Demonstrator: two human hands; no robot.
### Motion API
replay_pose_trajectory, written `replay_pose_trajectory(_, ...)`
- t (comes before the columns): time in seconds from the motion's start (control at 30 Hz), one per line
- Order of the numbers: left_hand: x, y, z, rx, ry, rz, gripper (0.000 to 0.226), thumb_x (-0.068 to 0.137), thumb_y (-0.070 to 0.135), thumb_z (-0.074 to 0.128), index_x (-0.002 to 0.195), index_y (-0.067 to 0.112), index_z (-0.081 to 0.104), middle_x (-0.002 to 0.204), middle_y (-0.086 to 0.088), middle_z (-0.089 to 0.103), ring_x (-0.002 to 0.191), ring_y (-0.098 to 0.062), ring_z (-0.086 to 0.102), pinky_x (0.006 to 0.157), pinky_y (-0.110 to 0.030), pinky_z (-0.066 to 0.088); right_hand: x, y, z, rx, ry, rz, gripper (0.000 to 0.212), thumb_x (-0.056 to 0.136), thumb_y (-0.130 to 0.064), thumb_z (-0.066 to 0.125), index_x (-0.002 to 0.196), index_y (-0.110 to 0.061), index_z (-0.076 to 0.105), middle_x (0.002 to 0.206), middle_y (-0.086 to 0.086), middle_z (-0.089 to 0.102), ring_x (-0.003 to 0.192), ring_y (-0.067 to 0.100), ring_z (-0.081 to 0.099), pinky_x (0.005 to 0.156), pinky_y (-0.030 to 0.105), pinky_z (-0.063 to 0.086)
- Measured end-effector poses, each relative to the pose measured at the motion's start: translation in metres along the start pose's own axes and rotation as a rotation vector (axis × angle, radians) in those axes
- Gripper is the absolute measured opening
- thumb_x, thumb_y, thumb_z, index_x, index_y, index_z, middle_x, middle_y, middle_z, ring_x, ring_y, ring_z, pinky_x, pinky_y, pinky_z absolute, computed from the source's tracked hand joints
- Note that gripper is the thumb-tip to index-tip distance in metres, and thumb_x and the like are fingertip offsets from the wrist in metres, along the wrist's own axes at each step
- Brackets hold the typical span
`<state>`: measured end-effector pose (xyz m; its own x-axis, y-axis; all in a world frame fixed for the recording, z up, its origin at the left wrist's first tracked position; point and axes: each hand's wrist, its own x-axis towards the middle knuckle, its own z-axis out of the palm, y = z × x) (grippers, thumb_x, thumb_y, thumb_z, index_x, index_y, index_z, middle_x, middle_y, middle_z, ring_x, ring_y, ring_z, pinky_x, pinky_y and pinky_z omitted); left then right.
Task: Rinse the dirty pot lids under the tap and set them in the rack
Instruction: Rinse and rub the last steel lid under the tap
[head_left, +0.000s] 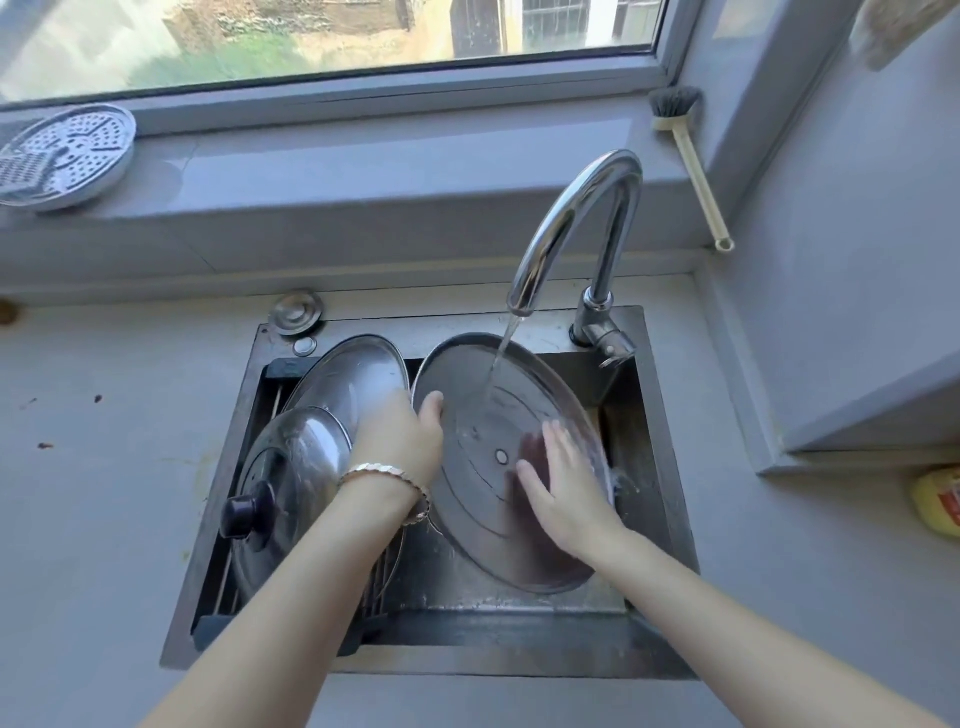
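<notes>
Sink (670, 467): right hand (563, 499) flat (on lid (467, 525))

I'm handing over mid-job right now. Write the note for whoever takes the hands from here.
Left hand: grips the left rim of the big lid, holding it tilted over the sink.
Right hand: fingers flat on that lid's underside, holding nothing.
Tap: running, stream landing on the big lid.
Done: two lids lean in the rack at the sink's left, the knobbed lid in front and a plain lid behind.
Left: finish rinsing the big lid, then rack it. No other dirty lid shows.
</notes>
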<state>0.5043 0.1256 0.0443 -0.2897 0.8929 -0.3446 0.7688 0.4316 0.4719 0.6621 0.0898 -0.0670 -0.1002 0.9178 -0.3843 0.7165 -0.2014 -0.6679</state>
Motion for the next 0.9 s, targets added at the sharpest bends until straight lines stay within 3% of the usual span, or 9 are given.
replay_pose_trajectory(0.1, -0.003, -0.007, 0.007, -0.179, 0.083, 0.029, 0.038, 0.097, 0.035, 0.033, 0.069, 0.009, 0.037, 0.074, -0.010, 0.048, 0.077, -0.029, 0.045, 0.062, -0.035, 0.026, 0.026, -0.022, 0.000, -0.127, 0.204, 0.118, 0.068, 0.096, -0.045, 0.023, 0.148, -0.009, -0.003, 0.157, 0.007, -0.011, 0.143, 0.017, -0.014, 0.114, 0.033, -0.013)
replay_pose_trajectory(0.23, -0.002, -0.017, 0.008, -0.315, 0.198, 0.037, 0.035, 0.098, 0.032, 0.030, 0.086, 0.004, 0.048, 0.069, -0.004, 0.048, 0.075, -0.029, 0.047, 0.065, -0.035, 0.031, 0.056, -0.050, -0.007, -0.139, 0.350, 0.107, 0.068, 0.095, -0.043, 0.024, 0.148, -0.009, -0.002, 0.157, 0.009, -0.010, 0.143, 0.019, -0.014, 0.114, 0.037, -0.013)
replay_pose_trajectory(0.3, 0.001, -0.020, 0.006, -0.355, 0.242, 0.035, 0.035, 0.098, 0.032, 0.029, 0.086, 0.007, 0.049, 0.068, -0.002, 0.047, 0.073, -0.029, 0.047, 0.065, -0.036, 0.032, 0.062, -0.061, -0.009, -0.127, 0.373, 0.121, 0.069, 0.095, -0.044, 0.025, 0.148, -0.009, -0.002, 0.157, 0.008, -0.011, 0.143, 0.020, -0.015, 0.114, 0.039, -0.013)
replay_pose_trajectory(0.37, 0.000, -0.020, 0.009, -0.392, 0.243, 0.037, 0.035, 0.098, 0.033, 0.029, 0.083, 0.009, 0.050, 0.070, -0.001, 0.050, 0.075, -0.029, 0.048, 0.067, -0.036, 0.035, 0.062, -0.073, -0.009, -0.125, 0.353, 0.075, 0.070, 0.095, -0.045, 0.025, 0.148, -0.009, -0.003, 0.156, 0.009, -0.011, 0.143, 0.021, -0.015, 0.113, 0.040, -0.014)
replay_pose_trajectory(0.47, -0.009, -0.018, 0.024, -0.477, 0.217, 0.032, 0.034, 0.098, 0.031, 0.032, 0.087, 0.009, 0.056, 0.075, 0.004, 0.053, 0.081, -0.023, 0.050, 0.067, -0.026, 0.029, 0.053, -0.094, -0.002, -0.174, 0.262, -0.288, 0.064, 0.097, -0.037, 0.031, 0.148, -0.009, 0.005, 0.157, 0.009, -0.005, 0.144, 0.021, -0.007, 0.113, 0.034, -0.011)
replay_pose_trajectory(0.53, -0.008, -0.017, 0.029, -0.560, 0.248, -0.010, 0.036, 0.098, 0.031, 0.033, 0.094, 0.008, 0.060, 0.083, 0.002, 0.056, 0.085, -0.020, 0.052, 0.070, -0.022, 0.030, 0.041, -0.100, 0.001, -0.230, 0.110, -0.512, 0.060, 0.097, -0.033, 0.029, 0.148, -0.010, 0.007, 0.157, 0.007, -0.001, 0.145, 0.019, -0.006, 0.116, 0.035, -0.008)
replay_pose_trajectory(0.67, 0.001, -0.020, 0.024, -0.718, 0.253, -0.063, 0.042, 0.098, 0.037, 0.030, 0.102, 0.008, 0.059, 0.099, -0.005, 0.064, 0.097, -0.022, 0.058, 0.088, -0.031, 0.042, 0.014, -0.083, -0.006, -0.263, -0.127, -0.846, 0.057, 0.096, -0.026, 0.032, 0.148, -0.014, 0.011, 0.156, 0.002, 0.008, 0.139, 0.007, -0.007, 0.114, 0.024, -0.010)
replay_pose_trajectory(0.8, 0.000, -0.018, 0.024, -0.629, 0.238, -0.026, 0.040, 0.099, 0.033, 0.028, 0.105, 0.008, 0.058, 0.108, -0.012, 0.063, 0.102, -0.024, 0.055, 0.084, -0.026, 0.036, 0.018, -0.072, -0.019, -0.344, -0.071, -0.919, 0.059, 0.094, -0.032, 0.044, 0.145, -0.012, 0.023, 0.154, 0.004, 0.020, 0.142, 0.015, 0.006, 0.117, 0.032, 0.000)
replay_pose_trajectory(0.9, -0.005, -0.015, 0.027, -0.547, 0.212, 0.013, 0.043, 0.099, 0.032, 0.029, 0.117, 0.005, 0.057, 0.121, -0.015, 0.060, 0.114, -0.027, 0.052, 0.088, -0.027, 0.035, 0.040, -0.071, -0.030, -0.410, 0.002, -0.744, 0.073, 0.091, -0.045, 0.046, 0.147, -0.011, 0.013, 0.157, 0.005, 0.005, 0.144, 0.015, 0.002, 0.118, 0.034, 0.001)
